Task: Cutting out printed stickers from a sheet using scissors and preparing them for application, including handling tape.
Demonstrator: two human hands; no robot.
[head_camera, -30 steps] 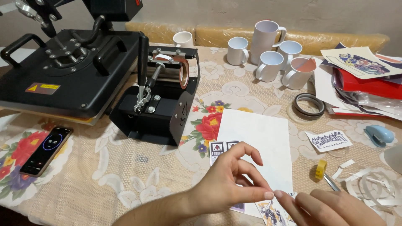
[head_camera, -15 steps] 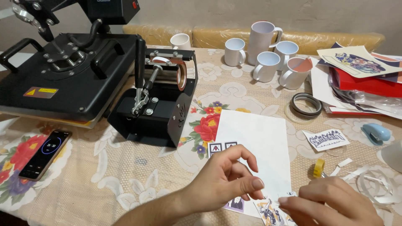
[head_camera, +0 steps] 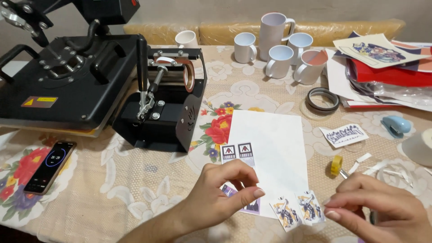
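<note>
Drawn slightly apart since a half-second ago: left hand (head_camera: 220, 195) and right hand (head_camera: 382, 211), both low over the white paper sheet (head_camera: 270, 153). Left grip curled, thumb and forefinger nearly together just above a small purple printed cutout (head_camera: 251, 206), not clamped on it. Right grip with fingertips pinched together, empty as far as can be told, hovering just beside two small printed cutouts (head_camera: 298, 210) lying at the sheet's lower edge.

Containers: five white ceramic mugs (head_camera: 281, 60) grouped at the far side of the counter (head_camera: 135, 198), open and empty-looking, one showing a pinkish inside; another white mug (head_camera: 186, 39) behind the press.

Around: black mug press (head_camera: 164, 108) with a lever handle and a copper-coloured cylindrical heater, left of the sheet; a larger flat black heat press (head_camera: 67, 85) beside it. Dark smartphone (head_camera: 50, 166) with a lit screen near the left edge. Two small square stickers (head_camera: 237, 153) on the sheet above the left hand. Tape rolls (head_camera: 321, 100) beyond the sheet; a printed strip (head_camera: 344, 135), a small yellow tape roll (head_camera: 336, 165) and a pale blue stapler (head_camera: 396, 126) to the right. Stack of printed sheets and red folders (head_camera: 387, 67) at far right. Counter covered in a beige floral cloth under clear plastic.
</note>
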